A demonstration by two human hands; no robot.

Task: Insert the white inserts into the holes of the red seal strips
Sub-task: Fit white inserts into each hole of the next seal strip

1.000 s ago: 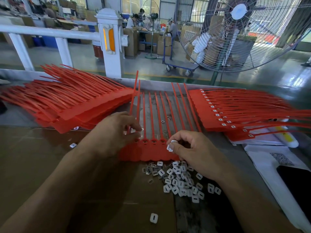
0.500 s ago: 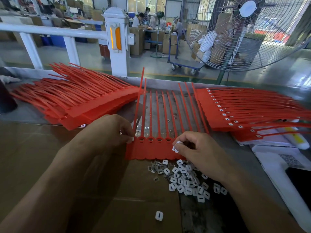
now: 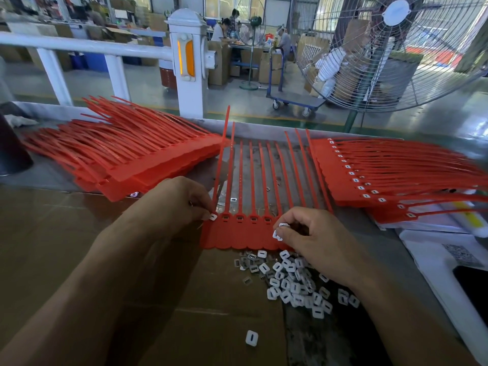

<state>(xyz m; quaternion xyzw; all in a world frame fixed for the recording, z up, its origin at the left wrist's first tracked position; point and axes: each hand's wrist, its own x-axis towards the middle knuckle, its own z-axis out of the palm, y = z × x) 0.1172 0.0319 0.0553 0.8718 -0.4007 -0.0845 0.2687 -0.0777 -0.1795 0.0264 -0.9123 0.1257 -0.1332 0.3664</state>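
Insert (image 3: pixel 212 216) pinched under left hand (image 3: pixel 174 204) fingertips at end hole; right hand (image 3: pixel 314 239) pinches spares; tilt risks jamming.

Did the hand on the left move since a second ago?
Yes. The left hand slid down the red seal strip from its thin tails to the row of holes, where it presses a white insert.

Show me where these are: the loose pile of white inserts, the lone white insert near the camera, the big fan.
pile of white inserts (image 3: pixel 293 283), head view, middle of heap
lone white insert (image 3: pixel 251 338), head view, its face
fan (image 3: pixel 396 9), head view, white hub
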